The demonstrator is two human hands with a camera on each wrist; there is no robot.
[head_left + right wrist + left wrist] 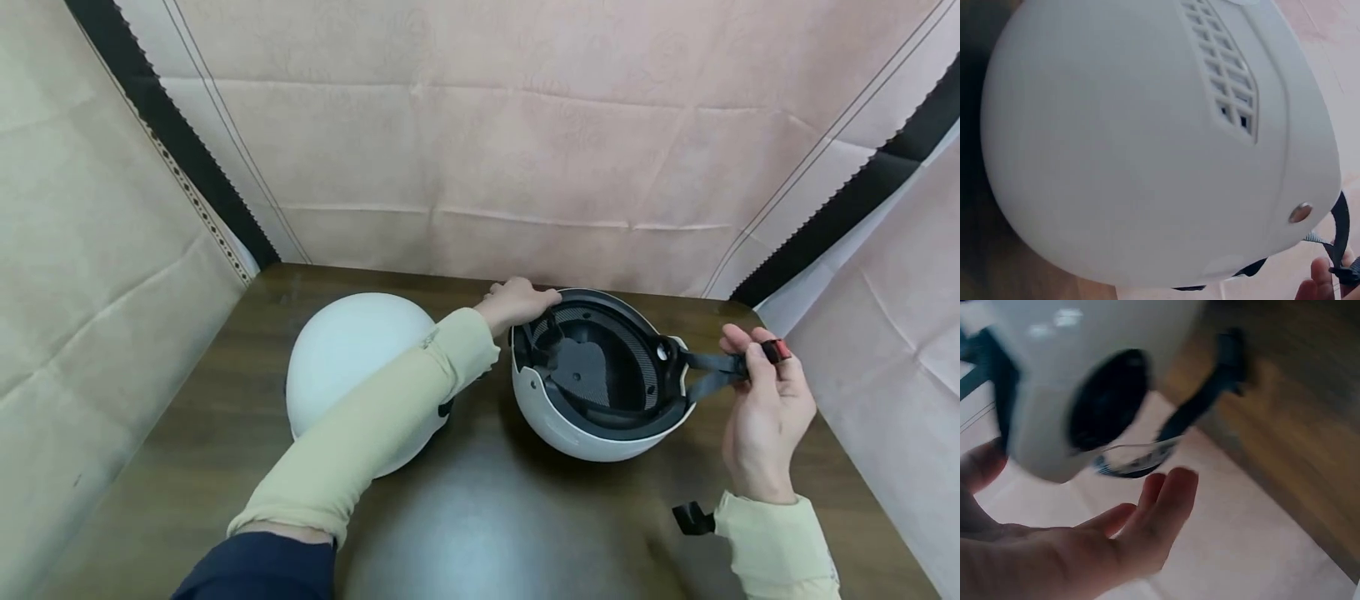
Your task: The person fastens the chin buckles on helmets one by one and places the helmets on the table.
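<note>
An upturned white helmet [600, 442] with black lining lies on the table, its hollow facing up. My left hand [521, 302] reaches to its far-left rim with one digit, the other fingers loosely bent beside it. In the left wrist view those fingers [1166, 512] are spread below a blurred white shell [1041, 412] with a dark oval and a hanging black strap [1200, 394]. My right hand [772, 408] holds the dark chin strap [712, 362] by its black-and-red buckle [776, 350], stretched out to the right. The right wrist view shows the vented shell [1116, 144].
A second white helmet [345, 358] rests dome up on the left, partly covered by my left sleeve [375, 417]. The brown wooden table [450, 533] ends at a pale cloth wall [487, 158], with cloth sides left and right.
</note>
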